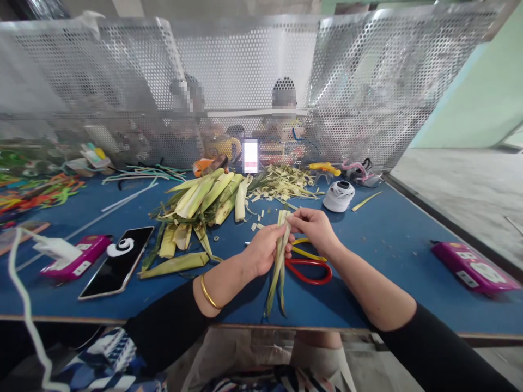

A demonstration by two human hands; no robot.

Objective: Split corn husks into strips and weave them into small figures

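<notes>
My left hand (265,247) is closed around a few pale green corn husk strips (278,275), whose darker tails hang toward the table's front edge. At the strips' top end, my right hand (312,226) pinches the same husk between thumb and fingers. Under and beside my hands lie scissors with a red handle loop (312,272) and a yellow one; their blades are mostly hidden. To the left is a heap of whole corn husks (204,196), and behind my hands a pile of shredded husk pieces (286,181).
A white thread spool (339,196) stands right of my hands. A phone (118,264) and a magenta power strip (77,256) with a white cable lie left; another magenta box (474,267) lies right. A perforated metal screen (249,65) borders the back, with people behind it.
</notes>
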